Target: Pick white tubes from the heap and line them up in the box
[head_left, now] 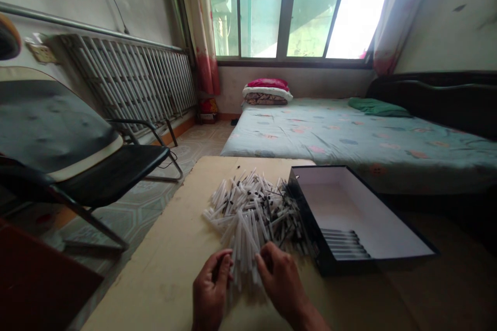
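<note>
A heap of translucent white pen barrels [241,232] lies on the pale table, with loose black pen parts [285,214] mixed in on its right side. My left hand [212,287] is at the near left edge of the heap, thumb and fingers pinched together; what they hold, if anything, is too small to make out. Beside the barrels, on the right, my right hand [281,279] has its fingers curled closed at the heap, and their tips are partly hidden. An open dark box [353,196] with a white inside holds several assembled pens [345,244] in a row at its near end.
The table [155,269] reaches toward a bed [310,129] with a flowered sheet. To the left stands a black folding chair [112,165], with a radiator [135,77] behind it. The box's near right corner juts out close to my right arm's side.
</note>
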Demonstrator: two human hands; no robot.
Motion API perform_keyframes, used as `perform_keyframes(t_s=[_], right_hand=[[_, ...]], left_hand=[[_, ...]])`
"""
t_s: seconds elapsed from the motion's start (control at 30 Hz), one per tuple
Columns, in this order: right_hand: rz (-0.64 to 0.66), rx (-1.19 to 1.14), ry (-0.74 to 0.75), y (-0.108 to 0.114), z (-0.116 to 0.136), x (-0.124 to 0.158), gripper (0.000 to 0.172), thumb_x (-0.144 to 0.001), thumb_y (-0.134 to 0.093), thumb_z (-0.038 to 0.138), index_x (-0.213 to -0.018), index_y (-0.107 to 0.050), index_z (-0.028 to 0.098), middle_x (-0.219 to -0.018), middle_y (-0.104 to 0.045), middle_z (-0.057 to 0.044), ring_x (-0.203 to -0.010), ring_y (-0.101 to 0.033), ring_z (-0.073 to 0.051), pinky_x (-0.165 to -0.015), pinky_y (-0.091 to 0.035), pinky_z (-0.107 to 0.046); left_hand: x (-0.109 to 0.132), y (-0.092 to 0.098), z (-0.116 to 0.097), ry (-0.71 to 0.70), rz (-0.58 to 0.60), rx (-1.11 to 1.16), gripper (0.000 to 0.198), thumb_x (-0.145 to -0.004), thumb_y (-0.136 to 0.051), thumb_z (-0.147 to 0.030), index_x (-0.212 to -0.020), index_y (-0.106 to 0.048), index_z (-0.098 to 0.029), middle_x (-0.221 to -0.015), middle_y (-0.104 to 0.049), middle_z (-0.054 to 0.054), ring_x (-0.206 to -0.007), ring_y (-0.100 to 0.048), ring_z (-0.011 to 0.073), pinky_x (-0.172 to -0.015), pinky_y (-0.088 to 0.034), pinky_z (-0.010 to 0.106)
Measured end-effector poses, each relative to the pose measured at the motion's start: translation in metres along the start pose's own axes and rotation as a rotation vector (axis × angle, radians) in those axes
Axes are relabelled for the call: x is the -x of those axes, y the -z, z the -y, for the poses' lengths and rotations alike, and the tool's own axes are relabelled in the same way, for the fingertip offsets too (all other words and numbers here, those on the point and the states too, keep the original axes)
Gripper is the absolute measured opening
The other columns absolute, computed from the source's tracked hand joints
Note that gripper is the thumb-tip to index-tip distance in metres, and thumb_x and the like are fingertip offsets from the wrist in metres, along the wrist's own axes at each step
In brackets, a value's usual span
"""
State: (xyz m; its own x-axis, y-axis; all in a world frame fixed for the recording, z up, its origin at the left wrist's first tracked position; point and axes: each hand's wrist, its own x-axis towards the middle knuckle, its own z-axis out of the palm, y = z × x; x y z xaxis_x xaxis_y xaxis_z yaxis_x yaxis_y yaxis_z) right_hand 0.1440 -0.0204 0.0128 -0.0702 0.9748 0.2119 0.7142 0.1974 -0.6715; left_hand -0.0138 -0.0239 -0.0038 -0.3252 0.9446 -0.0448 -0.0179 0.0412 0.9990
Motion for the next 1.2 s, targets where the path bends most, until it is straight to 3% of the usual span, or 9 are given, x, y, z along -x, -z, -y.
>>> perform_keyframes(t_s=[0.13,0.27,0.4,0.57,0.9,1.07,1.2], right_hand=[[0.081,-0.054,0.135,-0.002,0.015,0.014,0.019,-0.087,-0.051,0.029,-0.071,-0.054,0.019,-0.061,-0.060,0.001,-0.053,-0.055,-0.011,-0.050,-0.029,-0.019],[0.043,-0.010,0.085,0.002,0.003,-0.001,0.024,-0.090,-0.046,0.029,-0.070,-0.056,0.019,-0.063,-0.061,0.000,-0.058,-0.057,-0.012,-0.055,-0.032,-0.020],[-0.099,0.203,-0.059,0.009,-0.023,-0.027,0.012,-0.085,-0.047,0.018,-0.077,-0.056,0.018,-0.078,-0.062,-0.004,-0.072,-0.060,-0.016,-0.063,-0.036,-0.023],[-0.055,0.441,-0.118,0.006,-0.030,-0.033,0.004,-0.082,-0.052,0.020,-0.079,-0.054,0.019,-0.082,-0.063,-0.005,-0.076,-0.062,-0.020,-0.060,-0.036,-0.025],[-0.030,0.414,-0.183,0.004,-0.029,-0.030,0.011,-0.082,-0.051,0.018,-0.071,-0.054,0.019,-0.075,-0.066,-0.003,-0.069,-0.063,-0.017,-0.056,-0.034,-0.023],[-0.103,0.205,0.004,0.017,-0.019,-0.014,0.013,-0.084,-0.048,0.018,-0.072,-0.051,0.021,-0.076,-0.060,-0.002,-0.070,-0.059,-0.015,-0.062,-0.037,-0.022],[-0.094,0.035,0.187,0.017,-0.004,0.014,0.014,-0.087,-0.042,0.017,-0.076,-0.051,0.021,-0.067,-0.056,0.000,-0.059,-0.056,-0.013,-0.056,-0.036,-0.020]], left_hand=[[0.006,-0.014,-0.019,0.151,0.153,0.139,0.044,-0.064,-0.071,-0.047,-0.095,-0.066,-0.016,-0.065,-0.065,0.001,-0.046,-0.051,0.0111,-0.045,-0.043,0.023],[0.004,-0.015,-0.016,0.267,0.102,0.274,0.034,-0.064,-0.071,-0.045,-0.080,-0.064,-0.015,-0.065,-0.063,0.000,-0.047,-0.050,0.0081,-0.046,-0.042,0.020],[0.001,-0.006,-0.005,0.274,0.040,0.296,0.033,-0.066,-0.071,-0.044,-0.080,-0.063,-0.015,-0.065,-0.063,-0.001,-0.048,-0.050,0.0067,-0.047,-0.041,0.018],[0.001,-0.001,-0.003,0.256,0.012,0.289,0.034,-0.067,-0.070,-0.045,-0.079,-0.063,-0.014,-0.063,-0.062,-0.001,-0.048,-0.048,0.0064,-0.046,-0.041,0.018],[-0.004,-0.006,-0.001,0.269,0.027,0.329,0.033,-0.066,-0.070,-0.044,-0.079,-0.063,-0.015,-0.063,-0.064,-0.001,-0.048,-0.050,0.0065,-0.047,-0.042,0.017],[-0.008,-0.004,0.001,0.327,0.024,0.482,0.029,-0.069,-0.070,-0.041,-0.081,-0.063,-0.015,-0.065,-0.066,0.001,-0.051,-0.055,0.0079,-0.049,-0.045,0.018],[-0.012,-0.002,-0.001,0.380,0.003,0.633,0.022,-0.069,-0.072,-0.031,-0.080,-0.063,-0.014,-0.065,-0.066,0.001,-0.052,-0.057,0.0091,-0.047,-0.046,0.018]])
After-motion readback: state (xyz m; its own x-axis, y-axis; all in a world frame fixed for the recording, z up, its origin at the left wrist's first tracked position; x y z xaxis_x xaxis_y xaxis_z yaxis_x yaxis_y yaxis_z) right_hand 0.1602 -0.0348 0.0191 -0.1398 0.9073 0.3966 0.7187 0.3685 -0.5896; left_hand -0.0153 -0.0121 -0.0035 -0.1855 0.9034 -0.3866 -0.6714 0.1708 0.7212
